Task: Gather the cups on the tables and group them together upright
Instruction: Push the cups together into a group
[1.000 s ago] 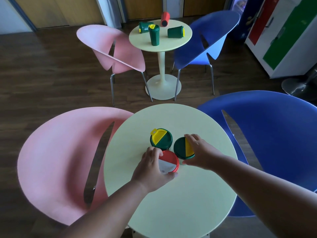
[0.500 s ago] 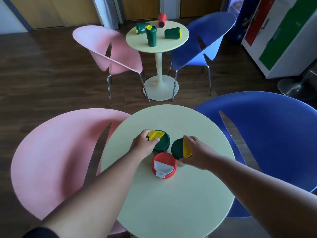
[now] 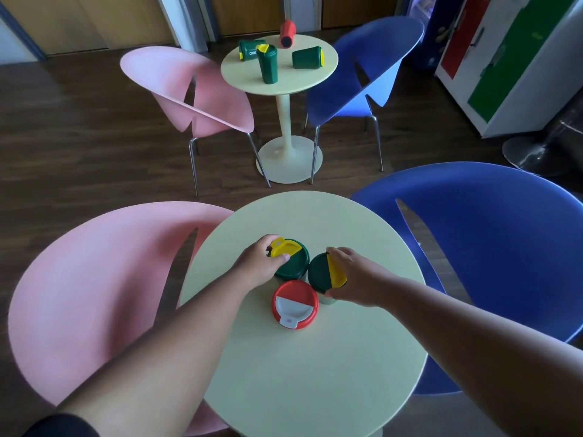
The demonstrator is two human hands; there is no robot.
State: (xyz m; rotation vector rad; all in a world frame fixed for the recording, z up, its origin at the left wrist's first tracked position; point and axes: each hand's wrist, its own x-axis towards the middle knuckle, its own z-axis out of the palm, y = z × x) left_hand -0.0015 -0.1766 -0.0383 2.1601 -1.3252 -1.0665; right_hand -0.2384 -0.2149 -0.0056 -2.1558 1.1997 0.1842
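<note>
Near table (image 3: 315,389): left hand (image 3: 257,263) clasps a green cup (image 3: 291,264); red cup (image 3: 295,305) free; right hand (image 3: 353,279) clasps a second green cup (image 3: 321,272). All upright, lidded. Far table (image 3: 303,80): toppled cup (image 3: 249,53) reading "OKK".

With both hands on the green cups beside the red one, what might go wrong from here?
1. The left hand and right hand hold green yellow-lidded cups packed against the red white-lidded cup; a nudge might topple it.
2. Three cups lie sideways on the far round table and might roll.
</note>
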